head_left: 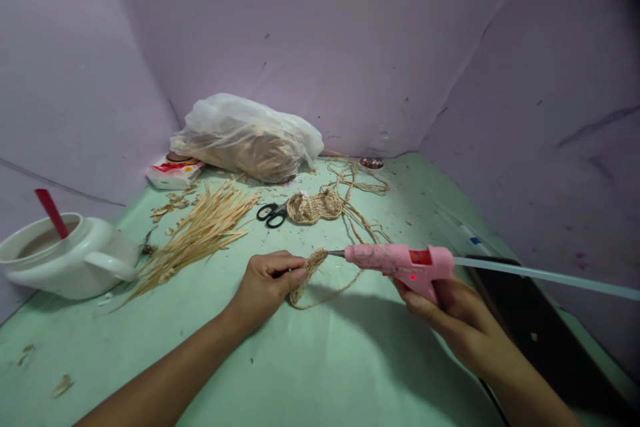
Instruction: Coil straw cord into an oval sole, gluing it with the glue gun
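My left hand [269,283] is closed around a small coiled piece of jute twine [309,271] on the green table [310,367]. My right hand [443,310] grips a pink hot glue gun [400,261] with a lit red lamp. The gun's metal nozzle touches the top of the coil. A long clear glue stick [550,275] runs out of the gun's back to the right. A loose tail of twine curves from the coil under the gun.
Behind the hands lie black scissors [273,213], a wound twine piece [313,207] and loose twine strands. A bundle of straw [197,233] lies left. A white pot with a red stick [65,253] is far left. A plastic bag [250,140] and small box [173,172] sit at the back.
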`<act>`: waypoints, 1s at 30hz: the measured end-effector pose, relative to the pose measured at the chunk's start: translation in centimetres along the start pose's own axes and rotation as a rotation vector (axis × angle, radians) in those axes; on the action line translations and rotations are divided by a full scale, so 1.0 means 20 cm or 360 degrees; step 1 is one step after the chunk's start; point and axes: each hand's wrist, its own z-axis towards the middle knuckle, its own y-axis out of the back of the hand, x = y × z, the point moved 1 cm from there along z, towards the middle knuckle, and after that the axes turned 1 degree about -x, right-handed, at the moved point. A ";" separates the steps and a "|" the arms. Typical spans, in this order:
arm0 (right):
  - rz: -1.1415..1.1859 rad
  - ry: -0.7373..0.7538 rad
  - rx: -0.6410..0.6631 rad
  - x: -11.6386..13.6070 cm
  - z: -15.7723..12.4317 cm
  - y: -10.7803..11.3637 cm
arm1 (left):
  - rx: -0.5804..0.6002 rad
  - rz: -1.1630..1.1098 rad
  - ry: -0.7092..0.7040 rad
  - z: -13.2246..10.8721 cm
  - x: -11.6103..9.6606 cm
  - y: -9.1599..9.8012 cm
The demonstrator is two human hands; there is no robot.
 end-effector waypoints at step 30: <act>0.0441 -0.0331 -0.0416 0.05 0.19 0.06 | -0.0018 -0.0240 0.0335 0.03 0.04 0.00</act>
